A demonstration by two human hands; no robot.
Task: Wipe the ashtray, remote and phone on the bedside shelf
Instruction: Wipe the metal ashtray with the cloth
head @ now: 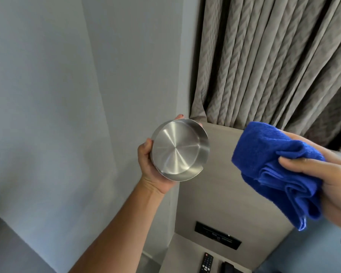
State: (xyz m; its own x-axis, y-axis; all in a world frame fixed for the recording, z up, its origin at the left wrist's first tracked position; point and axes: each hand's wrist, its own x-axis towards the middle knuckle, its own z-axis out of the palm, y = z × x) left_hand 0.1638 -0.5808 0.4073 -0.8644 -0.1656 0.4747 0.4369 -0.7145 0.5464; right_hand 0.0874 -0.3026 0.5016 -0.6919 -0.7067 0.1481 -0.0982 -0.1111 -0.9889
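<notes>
My left hand holds a round brushed-steel ashtray up in the air, its open inside tilted toward me. My right hand grips a bunched blue microfibre cloth to the right of the ashtray, a clear gap between them. Far below, on the pale bedside shelf, lies a black remote with coloured buttons. Beside it a dark object, probably the phone, is cut off by the frame's bottom edge.
A pale wooden headboard panel rises behind the shelf, with a black switch panel set into it. Grey patterned curtains hang behind at the upper right. A grey wall fills the left.
</notes>
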